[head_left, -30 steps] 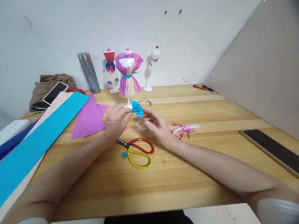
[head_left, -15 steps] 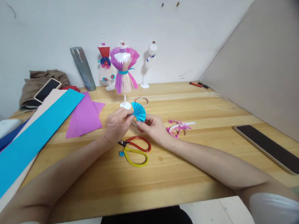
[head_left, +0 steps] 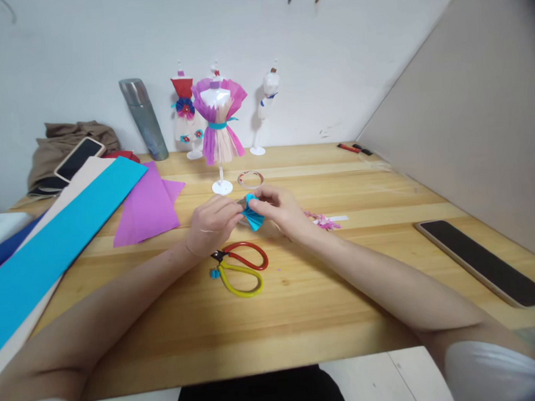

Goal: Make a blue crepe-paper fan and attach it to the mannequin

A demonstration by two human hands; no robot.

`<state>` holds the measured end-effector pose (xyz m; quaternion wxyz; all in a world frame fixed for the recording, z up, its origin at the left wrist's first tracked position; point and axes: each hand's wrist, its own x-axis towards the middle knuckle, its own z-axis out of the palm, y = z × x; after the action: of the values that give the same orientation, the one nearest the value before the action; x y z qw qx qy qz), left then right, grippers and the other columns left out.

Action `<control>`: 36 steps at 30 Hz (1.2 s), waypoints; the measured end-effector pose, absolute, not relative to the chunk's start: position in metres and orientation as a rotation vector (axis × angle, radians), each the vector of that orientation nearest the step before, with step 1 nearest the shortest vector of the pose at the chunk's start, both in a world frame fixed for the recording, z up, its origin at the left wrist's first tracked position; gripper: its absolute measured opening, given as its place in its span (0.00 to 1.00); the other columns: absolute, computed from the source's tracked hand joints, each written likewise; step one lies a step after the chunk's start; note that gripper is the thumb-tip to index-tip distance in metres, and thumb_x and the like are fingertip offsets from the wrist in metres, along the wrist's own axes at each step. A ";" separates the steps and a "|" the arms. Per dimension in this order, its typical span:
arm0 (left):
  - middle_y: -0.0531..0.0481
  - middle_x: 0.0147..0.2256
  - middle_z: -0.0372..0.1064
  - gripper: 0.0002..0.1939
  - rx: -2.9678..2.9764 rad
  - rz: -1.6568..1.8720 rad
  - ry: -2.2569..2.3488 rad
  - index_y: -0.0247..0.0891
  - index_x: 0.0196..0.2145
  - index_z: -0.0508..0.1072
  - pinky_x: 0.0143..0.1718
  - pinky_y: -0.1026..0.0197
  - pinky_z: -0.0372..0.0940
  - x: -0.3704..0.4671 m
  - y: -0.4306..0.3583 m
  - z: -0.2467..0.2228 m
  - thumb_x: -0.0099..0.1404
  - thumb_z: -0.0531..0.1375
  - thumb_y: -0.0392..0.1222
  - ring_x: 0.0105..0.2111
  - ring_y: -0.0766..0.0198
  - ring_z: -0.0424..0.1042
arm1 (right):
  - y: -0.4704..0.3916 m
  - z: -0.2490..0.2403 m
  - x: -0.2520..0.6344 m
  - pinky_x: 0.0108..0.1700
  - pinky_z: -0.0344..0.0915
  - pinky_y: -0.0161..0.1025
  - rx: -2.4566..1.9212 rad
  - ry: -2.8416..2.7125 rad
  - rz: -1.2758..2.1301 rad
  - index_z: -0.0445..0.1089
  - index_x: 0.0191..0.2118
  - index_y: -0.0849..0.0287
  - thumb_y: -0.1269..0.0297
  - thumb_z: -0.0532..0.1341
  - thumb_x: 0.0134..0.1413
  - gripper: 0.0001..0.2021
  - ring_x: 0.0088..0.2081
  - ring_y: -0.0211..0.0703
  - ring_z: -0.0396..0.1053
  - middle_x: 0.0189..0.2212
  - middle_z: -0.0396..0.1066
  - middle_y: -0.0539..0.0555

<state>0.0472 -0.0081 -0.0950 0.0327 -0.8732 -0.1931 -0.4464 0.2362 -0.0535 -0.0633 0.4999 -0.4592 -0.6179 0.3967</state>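
A small blue pleated paper fan [head_left: 253, 218] is held between my two hands above the table. My left hand [head_left: 213, 222] pinches its narrow gathered end, fingers closed. My right hand [head_left: 280, 209] grips the spread side, with the thumb pressed on the pleats. Scissors [head_left: 241, 269] with one red and one yellow handle lie just below the hands, their blades hidden under my left hand. Beside them is a little blue paper scrap [head_left: 214, 274]. A mini dress form [head_left: 219, 125] in a purple and cream paper dress stands beyond my hands.
Blue crepe paper [head_left: 68, 247] and purple sheets [head_left: 146, 207] lie at left. Behind stand a metal flask [head_left: 144, 120] and two more dress forms [head_left: 185, 118] [head_left: 266, 105]. A tape roll [head_left: 251, 179], pink scraps [head_left: 325, 220], a phone [head_left: 483, 261] and a red marker [head_left: 349, 148] are on the table.
My right hand has moved up and over the fan, its thumb now on the pleats. The fan has turned and looks narrower, its spread edge pointing down.
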 end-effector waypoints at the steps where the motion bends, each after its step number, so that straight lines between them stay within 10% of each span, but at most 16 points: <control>1: 0.49 0.33 0.77 0.08 -2.699 -1.332 -0.586 0.41 0.35 0.76 0.39 0.59 0.69 0.047 -0.008 -0.095 0.71 0.57 0.38 0.34 0.62 0.74 | -0.052 -0.064 0.236 0.32 0.66 0.40 -1.145 -1.494 0.980 0.71 0.27 0.58 0.48 0.68 0.47 0.17 0.28 0.40 0.67 0.25 0.71 0.51; 24: 0.50 0.33 0.77 0.06 -2.637 -1.444 -0.550 0.38 0.41 0.75 0.36 0.61 0.69 0.050 -0.005 -0.098 0.72 0.58 0.39 0.33 0.63 0.75 | -0.053 -0.066 0.233 0.30 0.63 0.38 -1.169 -1.499 0.994 0.66 0.23 0.57 0.49 0.66 0.48 0.17 0.25 0.38 0.63 0.20 0.66 0.48; 31: 0.51 0.33 0.76 0.07 -2.669 -1.384 -0.612 0.41 0.39 0.75 0.37 0.61 0.69 0.047 -0.005 -0.100 0.72 0.57 0.38 0.34 0.63 0.75 | -0.058 -0.062 0.235 0.44 0.71 0.46 -1.058 -1.627 0.809 0.68 0.53 0.56 0.58 0.66 0.48 0.25 0.46 0.49 0.72 0.54 0.71 0.60; 36: 0.50 0.34 0.77 0.05 -2.628 -1.379 -0.533 0.41 0.41 0.74 0.37 0.61 0.68 0.046 -0.005 -0.097 0.72 0.57 0.37 0.34 0.63 0.74 | -0.060 -0.063 0.234 0.49 0.71 0.48 -1.065 -1.756 0.706 0.68 0.55 0.55 0.64 0.65 0.49 0.25 0.51 0.52 0.72 0.52 0.73 0.59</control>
<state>0.0464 -0.0052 -0.0973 0.0633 -0.8698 -0.1763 -0.4564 0.2345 -0.0598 -0.0635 0.4661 -0.4340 -0.7153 0.2877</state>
